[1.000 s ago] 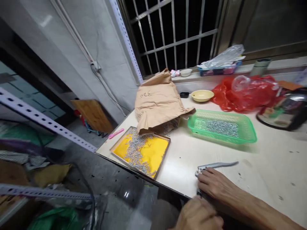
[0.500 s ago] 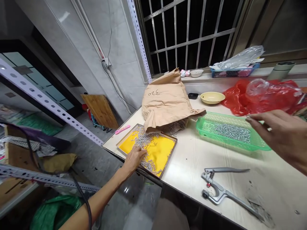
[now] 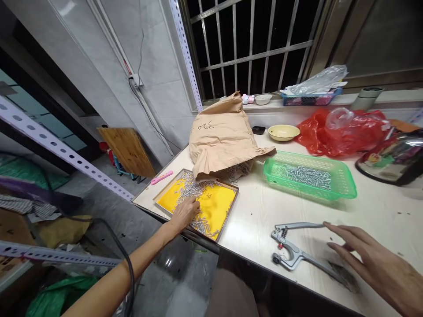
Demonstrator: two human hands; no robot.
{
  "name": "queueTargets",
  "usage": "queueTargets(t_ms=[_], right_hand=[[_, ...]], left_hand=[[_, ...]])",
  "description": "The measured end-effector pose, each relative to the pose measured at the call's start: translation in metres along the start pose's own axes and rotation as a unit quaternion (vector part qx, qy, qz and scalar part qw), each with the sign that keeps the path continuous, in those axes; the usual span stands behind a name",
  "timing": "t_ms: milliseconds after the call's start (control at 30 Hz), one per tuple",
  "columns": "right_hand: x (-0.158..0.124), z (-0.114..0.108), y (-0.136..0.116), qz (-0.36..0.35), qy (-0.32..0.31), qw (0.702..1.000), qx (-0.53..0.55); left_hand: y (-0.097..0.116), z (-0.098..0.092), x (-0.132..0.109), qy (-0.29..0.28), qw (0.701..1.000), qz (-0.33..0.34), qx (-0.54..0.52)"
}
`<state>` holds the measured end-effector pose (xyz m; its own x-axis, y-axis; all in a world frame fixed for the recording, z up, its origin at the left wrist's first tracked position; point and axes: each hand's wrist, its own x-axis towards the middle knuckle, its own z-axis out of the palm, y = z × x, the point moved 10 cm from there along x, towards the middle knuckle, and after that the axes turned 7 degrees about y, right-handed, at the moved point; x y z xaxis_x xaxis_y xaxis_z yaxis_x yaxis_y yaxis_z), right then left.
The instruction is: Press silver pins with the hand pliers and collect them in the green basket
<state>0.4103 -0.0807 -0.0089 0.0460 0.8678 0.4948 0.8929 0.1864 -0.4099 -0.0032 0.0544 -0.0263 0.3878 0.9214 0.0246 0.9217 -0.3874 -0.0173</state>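
My left hand (image 3: 185, 214) rests over a shallow tray with a yellow bottom (image 3: 223, 203). Its fingers are curled down among small silvery metal pins (image 3: 191, 187), and what they pinch is hidden. My right hand (image 3: 370, 257) is open, palm toward the table, thumb and fingers apart. It hovers beside grey metal hand pliers (image 3: 295, 255) with a spring and a round jaw. The index fingertip meets the end of the upper handle in the picture; whether it touches, I cannot tell. Behind lies a green perforated basket (image 3: 345, 187) with many similar metal pieces.
A brown paper bag (image 3: 221, 132) lies with its mouth over the tray's back edge. Nearby are a pink-handled tool (image 3: 161, 177), a cream bowl (image 3: 283, 132), red plastic bags (image 3: 350, 136) and a shiny dark kettle (image 3: 393, 158). The table's front edge runs below the tray.
My right hand has moved down from beside the green basket to the pliers' handles, and its fingers are spread. My left hand stays over the pins. The view has turned slightly right.
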Motion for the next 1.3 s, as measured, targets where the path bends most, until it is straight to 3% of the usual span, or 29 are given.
queueTargets(t_ms=[100,233,367,533,667,800,967,1067,1200,1300], right_hand=[[-0.026,0.014,-0.001,-0.019,-0.065,0.998,-0.011],[-0.044,0.018,-0.013,-0.013,-0.101,0.995,0.026],[-0.030,0.018,-0.040,-0.003,-0.099,0.992,0.077],[0.004,0.022,-0.100,-0.034,-0.084,0.984,0.156],[-0.001,0.023,-0.122,-0.049,-0.059,0.981,0.180],[-0.023,0.023,-0.100,-0.025,-0.047,0.983,0.176],[-0.043,0.017,-0.050,0.021,-0.039,0.992,0.122],[-0.047,0.012,-0.029,0.049,-0.042,0.994,0.092],[-0.042,0.010,-0.026,0.038,-0.063,0.995,0.069],[-0.036,0.016,-0.028,0.023,-0.075,0.996,0.028]], left_hand=[[-0.007,-0.002,0.006,-0.004,0.999,-0.025,-0.048],[-0.015,-0.007,0.011,0.004,0.994,-0.065,-0.088],[-0.018,-0.013,0.013,0.022,0.991,-0.107,-0.082],[-0.020,-0.021,0.013,0.046,0.989,-0.135,-0.046],[-0.006,-0.028,0.010,0.065,0.995,-0.078,-0.026],[0.017,-0.013,0.006,0.013,0.999,0.018,-0.028],[0.013,0.001,0.009,-0.002,0.999,0.019,-0.036],[0.022,-0.008,0.011,0.023,0.998,0.024,-0.057],[0.066,-0.030,0.015,0.059,0.968,-0.035,-0.242],[0.125,-0.011,0.012,-0.051,0.889,-0.111,-0.442]])
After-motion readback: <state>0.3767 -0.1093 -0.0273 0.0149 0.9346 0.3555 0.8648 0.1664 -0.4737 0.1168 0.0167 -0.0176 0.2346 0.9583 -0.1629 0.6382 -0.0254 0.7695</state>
